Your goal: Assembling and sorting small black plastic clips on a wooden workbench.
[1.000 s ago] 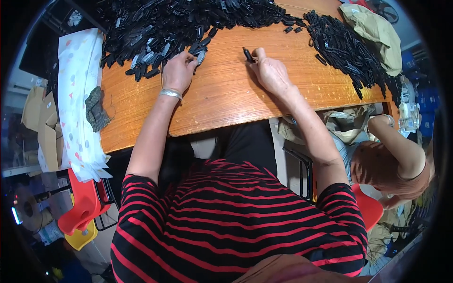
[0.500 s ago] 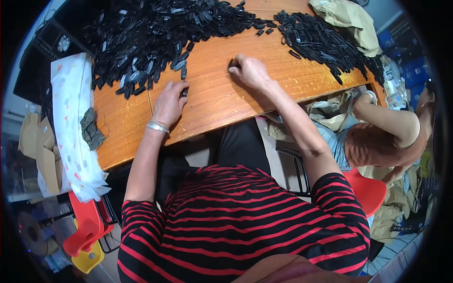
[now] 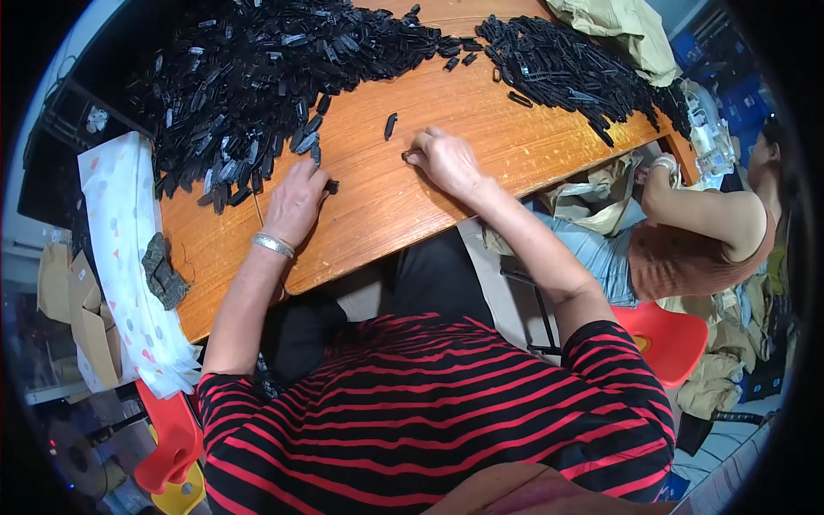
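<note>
My left hand [image 3: 294,204] rests near the front edge of a wooden table [image 3: 360,223], its fingers closed on a small black plastic piece [image 3: 331,186] that pokes out beside the thumb. To its right, my right hand [image 3: 446,165] is pinched, with a small dark bit showing at the fingertips; most of it is hidden. A single long black plastic piece [image 3: 390,126] lies loose on the wood between and beyond the two hands. Just past my left hand spreads a large heap of black plastic pieces [image 3: 249,94].
A second pile of slim black parts [image 3: 566,73] lies at the far right, beside brown paper [image 3: 631,34]. White patterned sheet [image 3: 120,232] and a dark cloth [image 3: 161,273] cover the left edge. Another person [image 3: 699,236] sits at the right, near a red chair [image 3: 665,339].
A black piece now lies loose on the table where my right hand was. That hand has drawn back from it toward me. The whole view has shifted slightly.
</note>
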A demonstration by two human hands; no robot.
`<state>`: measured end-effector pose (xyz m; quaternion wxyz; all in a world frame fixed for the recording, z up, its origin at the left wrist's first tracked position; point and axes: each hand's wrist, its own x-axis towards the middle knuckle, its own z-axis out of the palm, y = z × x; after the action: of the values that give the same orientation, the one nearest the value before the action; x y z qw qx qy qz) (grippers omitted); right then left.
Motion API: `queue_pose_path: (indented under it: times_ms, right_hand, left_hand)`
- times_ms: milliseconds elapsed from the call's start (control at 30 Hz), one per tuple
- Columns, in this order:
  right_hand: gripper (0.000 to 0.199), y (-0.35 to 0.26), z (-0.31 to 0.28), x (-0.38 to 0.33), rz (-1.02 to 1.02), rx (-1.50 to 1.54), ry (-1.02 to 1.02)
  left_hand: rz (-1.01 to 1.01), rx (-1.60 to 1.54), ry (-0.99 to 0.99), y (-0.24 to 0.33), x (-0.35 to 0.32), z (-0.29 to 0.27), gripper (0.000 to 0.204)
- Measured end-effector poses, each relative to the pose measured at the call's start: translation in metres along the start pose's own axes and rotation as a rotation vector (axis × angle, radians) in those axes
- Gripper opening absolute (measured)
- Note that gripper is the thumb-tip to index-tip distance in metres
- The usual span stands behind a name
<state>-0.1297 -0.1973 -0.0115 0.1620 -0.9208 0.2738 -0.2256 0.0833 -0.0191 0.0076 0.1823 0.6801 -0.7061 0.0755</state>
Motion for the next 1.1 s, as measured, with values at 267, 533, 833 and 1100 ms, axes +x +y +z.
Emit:
queue_pose_path:
  times_ms: [267,533,833,1100]
  right_hand:
    - [0.017,-0.018,-0.02,-0.005,-0.046,0.031,-0.102]
    - [0.023,-0.088,-0.025,-0.021,0.091,0.662,0.159]
    - [0.023,-0.089,-0.02,-0.022,-0.009,0.494,0.221]
    - [0.025,-0.094,-0.013,-0.028,-0.082,0.398,0.274]
  left_hand:
    - [-0.39,-0.628,0.185,0.028,-0.001,0.015,0.022]
    - [-0.573,-1.527,0.31,0.063,0.017,0.014,0.024]
    - [-0.516,-1.614,0.342,0.068,0.012,0.009,0.025]
    - [-0.494,-1.54,0.361,0.078,0.005,0.019,0.036]
